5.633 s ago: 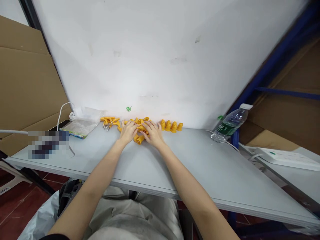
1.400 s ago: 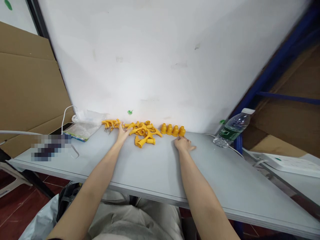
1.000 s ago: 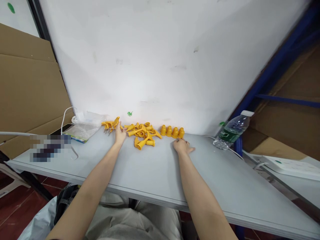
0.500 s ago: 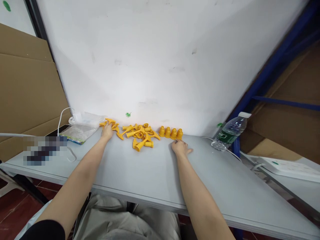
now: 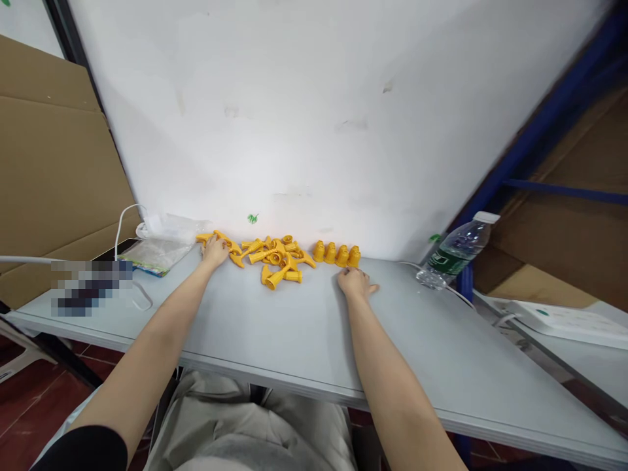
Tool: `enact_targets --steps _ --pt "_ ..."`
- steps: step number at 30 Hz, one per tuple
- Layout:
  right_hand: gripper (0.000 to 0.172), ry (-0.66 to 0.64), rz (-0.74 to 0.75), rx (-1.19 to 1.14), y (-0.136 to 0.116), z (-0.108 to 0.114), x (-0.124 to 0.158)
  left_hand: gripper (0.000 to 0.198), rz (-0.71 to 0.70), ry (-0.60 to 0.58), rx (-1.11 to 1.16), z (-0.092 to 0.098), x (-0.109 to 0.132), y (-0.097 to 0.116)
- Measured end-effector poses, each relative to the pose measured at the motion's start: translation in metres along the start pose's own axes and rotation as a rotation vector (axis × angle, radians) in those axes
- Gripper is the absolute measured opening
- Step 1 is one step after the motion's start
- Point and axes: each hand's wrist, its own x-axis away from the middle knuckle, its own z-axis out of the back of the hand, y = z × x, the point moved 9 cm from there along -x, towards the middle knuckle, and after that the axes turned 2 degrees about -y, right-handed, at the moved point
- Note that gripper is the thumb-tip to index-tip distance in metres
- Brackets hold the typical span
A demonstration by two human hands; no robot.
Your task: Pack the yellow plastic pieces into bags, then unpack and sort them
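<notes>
My left hand [image 5: 214, 252] reaches into yellow T-shaped plastic pieces [image 5: 237, 260] at the left end of the pile, its fingers bent onto one of them and partly hiding it. More yellow plastic parts [image 5: 275, 259], some like hollow cones with a crossbar, lie jumbled in the middle. To their right, several yellow cup-shaped pieces [image 5: 330, 253] stand in a row by the wall. Just in front of the row's right end, my right hand [image 5: 355, 283] rests on the table. Its fingers are bent, one digit sticks out to the right, and I see nothing held.
A clear water bottle [image 5: 456, 252] leans at the right, near a white cable and a blue rack post. Plastic bags [image 5: 156, 254] lie at the left beside a cardboard box [image 5: 49, 176]. A white wall [image 5: 304, 118] bounds the back of the grey table [image 5: 275, 333].
The T-shaped piece at my left fingers has turned to a slant, and that hand has shifted slightly. My right hand stays by the cup row. The view has tilted a little.
</notes>
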Motion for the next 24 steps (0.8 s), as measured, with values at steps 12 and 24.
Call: enact_targets --steps 12,24 --pt "0.042 0.001 -0.016 -0.042 -0.001 0.003 0.002 0.014 -0.273 -0.139 -0.025 -0.025 0.025 0.066" --pt "0.041 0.266 0.178 -0.166 -0.032 0.034 0.019 0.018 -0.016 0.190 0.253 0.031 0.046 0.059"
